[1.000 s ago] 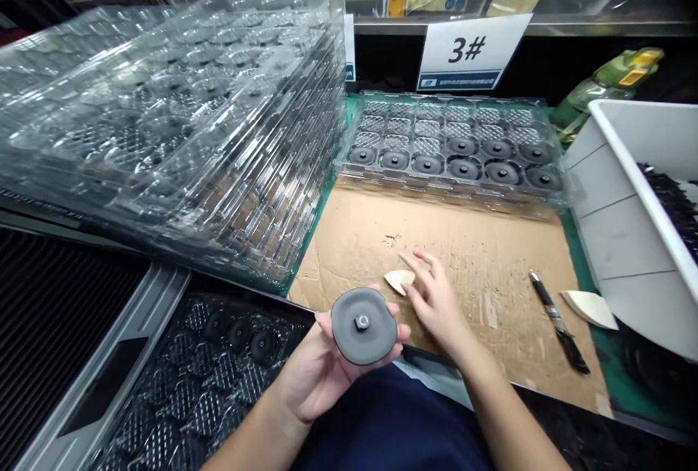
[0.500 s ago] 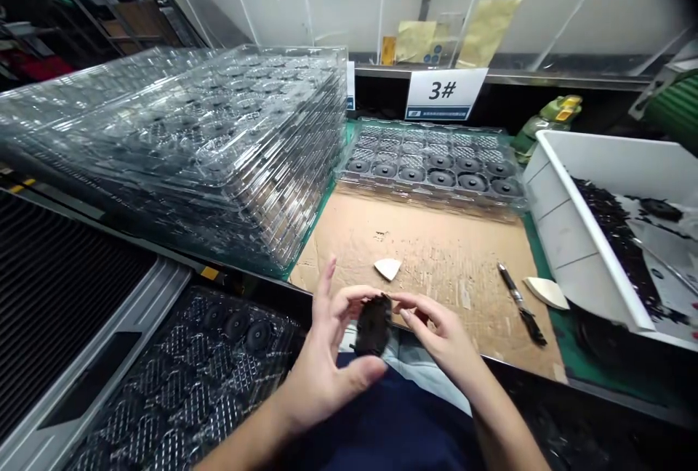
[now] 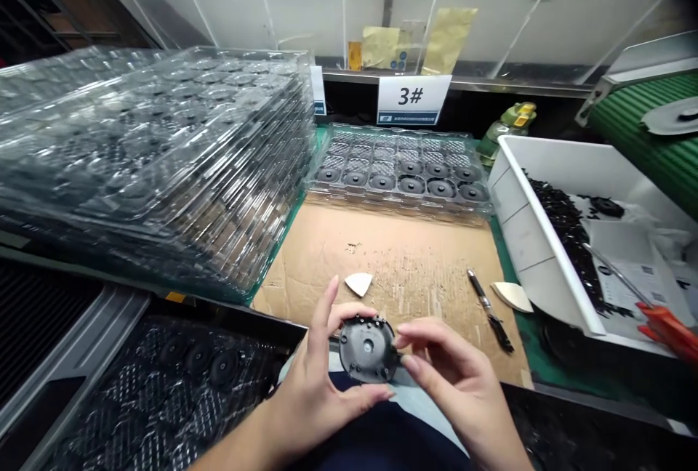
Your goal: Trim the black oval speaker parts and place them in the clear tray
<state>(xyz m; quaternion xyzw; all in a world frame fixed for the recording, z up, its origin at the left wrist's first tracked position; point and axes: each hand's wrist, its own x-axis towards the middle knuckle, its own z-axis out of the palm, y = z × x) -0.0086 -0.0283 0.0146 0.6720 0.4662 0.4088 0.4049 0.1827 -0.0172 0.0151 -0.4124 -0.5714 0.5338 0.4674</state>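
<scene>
My left hand [image 3: 313, 376] grips a round black plastic part [image 3: 366, 349], thumb under its lower rim and fingers behind its upper edge. The part's face is turned toward me, showing a raised centre and small pegs round the rim. My right hand [image 3: 455, 376] has its thumb and index finger closed at the part's right edge; the small bit between those fingertips is hard to make out. Beyond my hands, a cream wedge-shaped piece [image 3: 358, 283] lies on the cardboard [image 3: 310, 246]. Off to the right rest a black-handled knife-like tool [image 3: 489, 311] and a second cream wedge [image 3: 512, 296].
A tall stack of clear plastic trays [image 3: 229, 187] stands at left. Behind the cardboard, a clear tray [image 3: 400, 198] holds several round black parts. On the right, a white bin [image 3: 545, 260] contains black scraps and red-handled pliers [image 3: 668, 325]. Another filled tray [image 3: 147, 384] sits lower left.
The black part has turned from nearly edge-on to face me. My right hand has closed in on its right edge. The whole view has shifted right.
</scene>
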